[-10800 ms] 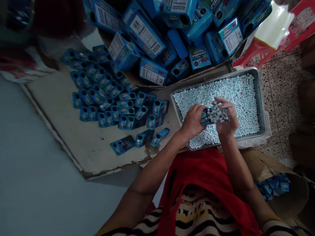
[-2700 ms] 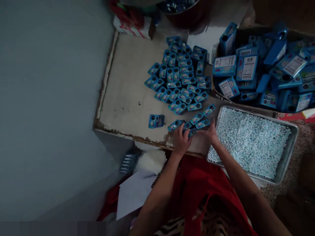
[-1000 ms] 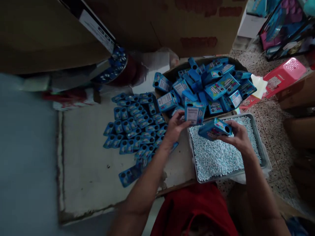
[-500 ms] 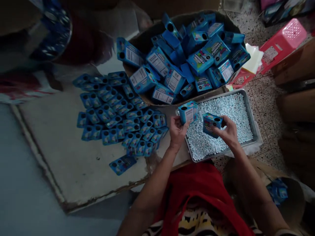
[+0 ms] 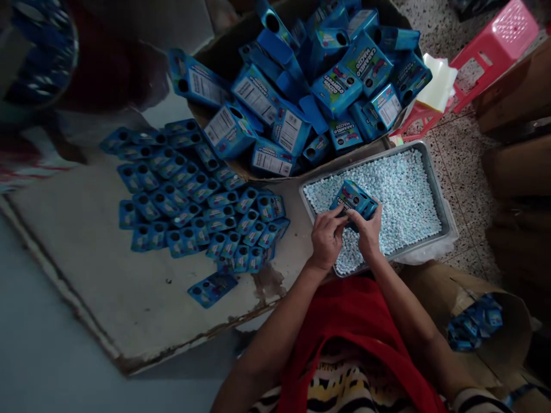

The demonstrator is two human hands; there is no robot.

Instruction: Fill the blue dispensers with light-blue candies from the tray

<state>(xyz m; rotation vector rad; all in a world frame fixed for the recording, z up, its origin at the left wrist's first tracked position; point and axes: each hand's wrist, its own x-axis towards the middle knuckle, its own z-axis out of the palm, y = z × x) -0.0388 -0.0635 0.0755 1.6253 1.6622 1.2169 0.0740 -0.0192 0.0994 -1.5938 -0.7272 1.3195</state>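
Two small blue candy boxes (image 5: 350, 195) are pressed together above a metal tray (image 5: 446, 221) filled with pale blue and white candy pellets (image 5: 407, 192). On the near left side, my left hand (image 5: 328, 236) has its fingers closed against the boxes. My right hand (image 5: 367, 230) grips them from the right, its thumb lying across the near face. My fingers partly cover both boxes, so the border between the two is hard to make out.
A large carton (image 5: 370, 146) heaped with blue boxes stands behind the tray. Rows of flattened-looking blue boxes (image 5: 189, 195) cover part of the worn table (image 5: 94, 275), with one lone box (image 5: 212, 289) nearer. A pink stool (image 5: 495, 51) and an open carton (image 5: 516, 321) are at right.
My hands were apart, each with one box. Now they have come together over the tray with the boxes touching. The view has shifted slightly.
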